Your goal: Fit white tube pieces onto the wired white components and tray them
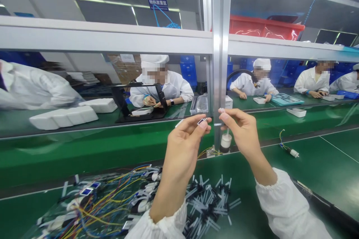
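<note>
My left hand [181, 153] is raised over the bench, thumb and fingers pinching a small flat piece with a dark face and pale edge [201, 121]. Level with it, my right hand [245, 132] is closed at the fingertips around a tiny whitish piece [221, 110] whose kind is unclear. A gap separates the two hands. Below them lies a heap of black connectors with translucent tube pieces [209, 205]. Left of my left forearm spreads a tangle of wired white parts [106, 203], some bearing small dark-blue squares.
A small white-and-black bottle [226, 142] stands at the foot of the metal post [220, 44]. On the right lies one wired white part [293, 152]. Across the green divider, several co-workers in white sit by a black frame [140, 119] and white foam blocks [64, 117].
</note>
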`<state>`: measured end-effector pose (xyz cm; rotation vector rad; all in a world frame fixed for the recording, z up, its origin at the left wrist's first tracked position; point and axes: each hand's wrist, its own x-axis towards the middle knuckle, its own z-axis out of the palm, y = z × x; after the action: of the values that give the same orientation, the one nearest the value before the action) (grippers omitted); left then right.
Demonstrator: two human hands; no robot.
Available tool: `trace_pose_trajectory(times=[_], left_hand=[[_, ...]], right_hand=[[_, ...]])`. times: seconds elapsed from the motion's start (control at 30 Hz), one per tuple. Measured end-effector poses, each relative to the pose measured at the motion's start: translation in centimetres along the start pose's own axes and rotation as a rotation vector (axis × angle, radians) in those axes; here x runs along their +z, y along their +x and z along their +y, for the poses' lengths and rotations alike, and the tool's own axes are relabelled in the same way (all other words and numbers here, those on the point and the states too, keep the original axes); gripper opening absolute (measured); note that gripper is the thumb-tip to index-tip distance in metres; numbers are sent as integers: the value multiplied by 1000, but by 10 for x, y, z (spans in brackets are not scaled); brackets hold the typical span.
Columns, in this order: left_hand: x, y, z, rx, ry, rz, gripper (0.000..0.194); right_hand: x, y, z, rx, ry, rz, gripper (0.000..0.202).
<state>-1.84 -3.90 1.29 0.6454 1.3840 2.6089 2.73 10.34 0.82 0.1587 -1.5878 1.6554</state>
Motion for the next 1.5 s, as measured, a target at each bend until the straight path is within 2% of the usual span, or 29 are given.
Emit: trace_pose_trajectory(times=[0.13,0.27,0.47,0.67,0.87,1.07,1.5], left_hand=[[-1,-2,0,79,30,-1,33],[-6,0,1,196,167,11,28],[-11,4,-3,143,224,-34,31],[-6,0,1,141,241,-127,21],[-2,-8,9,163,260,-201,13],[0,-8,10,163,270,-165,19],[-1,-7,6,211,283,-81,25]], right_hand=[[-2,0,-3,37,55,-41,28],[-2,3,-8,38,63,-71,24],[-1,3,-9,89,50,-102,20],[-4,0,-13,-2,-56,-141,19],[-3,-5,-14,-68,-95,-266,18],[-4,-5,-12,-118,-160,-240,25],[-3,-8,-13,-164,-222,-265,21]])
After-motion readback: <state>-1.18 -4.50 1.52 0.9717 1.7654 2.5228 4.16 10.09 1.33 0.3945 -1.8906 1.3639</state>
